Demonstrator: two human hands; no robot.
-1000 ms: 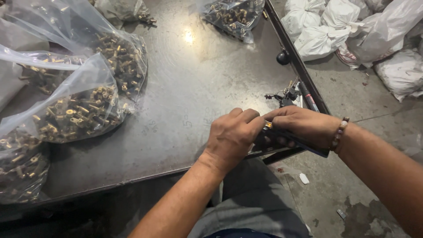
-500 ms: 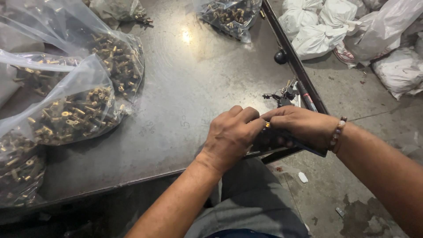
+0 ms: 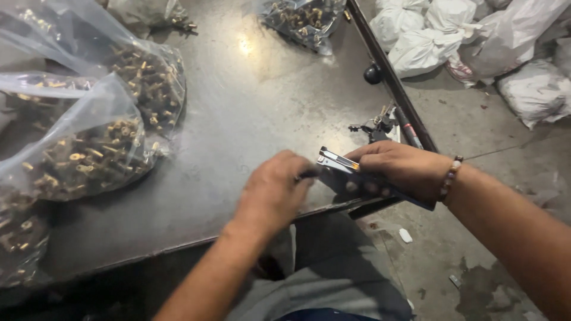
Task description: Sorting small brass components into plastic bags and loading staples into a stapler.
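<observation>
- Head view, near edge of the tabletop (image 3: 250, 107): both hands meet over a stapler-like metal tool (image 3: 339, 163) with a blue body and a shiny top strip, held just above the grey metal surface close to its front rim.
- Right hand (image 3: 398, 169) is clamped around the tool's body, fingers curled underneath and thumb on top; a beaded bracelet (image 3: 449, 178) sits on that wrist.
- Left hand (image 3: 273, 193) is loosely closed, its fingertips pinching at the tool's near end; what they grip there is hidden by the fingers, so I cannot tell whether a small part is between them.
- Just behind the right hand, a bunch of keys (image 3: 375, 125) lies on the tabletop by its right rim.
- A round black knob (image 3: 373, 74) sticks out from the dark rail along the table's right side.
- To the left, well apart from the hands, clear plastic bags (image 3: 89, 148) full of small brass-coloured fittings lie piled on the tabletop, some open at the top.
- Another clear bag of fittings (image 3: 297, 18) lies at the far edge, and one more at the top left.
- On the concrete floor (image 3: 476, 137) to the right, white sacks (image 3: 476, 35) are heaped.
- Below the table edge, grey trousers (image 3: 333, 267) cover the person's lap.
</observation>
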